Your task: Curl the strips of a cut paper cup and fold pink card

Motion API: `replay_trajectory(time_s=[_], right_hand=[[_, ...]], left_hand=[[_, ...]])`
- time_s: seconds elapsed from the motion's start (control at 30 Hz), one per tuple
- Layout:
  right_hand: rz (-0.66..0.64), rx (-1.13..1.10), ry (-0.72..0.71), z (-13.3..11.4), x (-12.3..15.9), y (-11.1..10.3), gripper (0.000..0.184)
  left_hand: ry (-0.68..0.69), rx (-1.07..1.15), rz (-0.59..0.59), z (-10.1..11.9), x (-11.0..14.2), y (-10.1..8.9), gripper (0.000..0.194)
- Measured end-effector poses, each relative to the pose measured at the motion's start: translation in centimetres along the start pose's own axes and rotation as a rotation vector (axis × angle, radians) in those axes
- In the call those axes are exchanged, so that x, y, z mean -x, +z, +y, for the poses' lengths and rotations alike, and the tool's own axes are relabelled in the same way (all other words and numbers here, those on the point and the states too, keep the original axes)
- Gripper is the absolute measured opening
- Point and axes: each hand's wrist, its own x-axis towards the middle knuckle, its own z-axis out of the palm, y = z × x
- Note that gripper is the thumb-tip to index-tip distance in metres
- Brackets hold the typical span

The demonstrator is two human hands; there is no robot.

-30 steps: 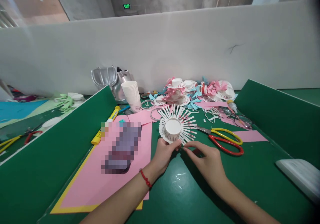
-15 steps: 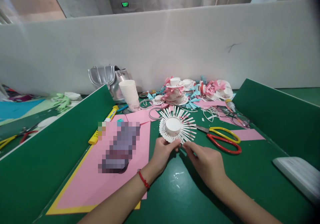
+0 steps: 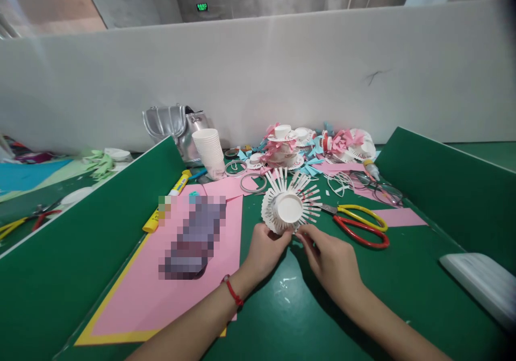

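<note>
A white paper cup (image 3: 289, 209), its wall cut into many narrow strips that fan out round the base, is held up at the middle of the table. My left hand (image 3: 268, 245) grips its lower edge between thumb and fingers. Close beside it, my right hand (image 3: 328, 250) pinches at the lower strips with thumb and forefinger; the fingertips partly hide what they hold. Along the left side of the fan, the strips are folded over into a scalloped edge, while those at the top and right stick out straight. Scissors (image 3: 358, 225) with one yellow and one red handle lie just right of the cup.
Pink paper (image 3: 133, 302) on a yellow sheet covers the left side, with a blurred-out flat object on it and a glue stick (image 3: 152, 222) nearby. Stacked paper cups (image 3: 209, 154) and finished cut cups (image 3: 284, 148) stand behind. Green dividers (image 3: 455, 189) flank the table.
The cut cup has shifted slightly right and tilted, so its round base now faces more towards me. Both hands stay close together at its lower edge.
</note>
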Motion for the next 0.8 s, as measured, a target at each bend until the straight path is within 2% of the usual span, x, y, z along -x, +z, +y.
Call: replay_trajectory(time_s=[0.1,0.23,0.43,0.8], right_hand=[[-0.058,-0.084,0.087,0.1,-0.11,-0.13,0.018],[-0.072,-0.247,0.134,0.29,-0.36,0.0,0.015],[-0.107,-0.569,0.328,0.68,-0.74,0.35,0.011],[-0.109,-0.617,0.398,0.8,-0.98,0.14,0.013]], left_hand=[[0.041,-0.034,-0.022,0.15,0.1,0.1,0.011],[0.062,-0.019,-0.066,0.05,0.1,0.07,0.011],[0.019,0.013,-0.107,-0.28,-0.03,-0.06,0.011],[-0.022,0.101,-0.107,-0.13,0.25,-0.04,0.023]])
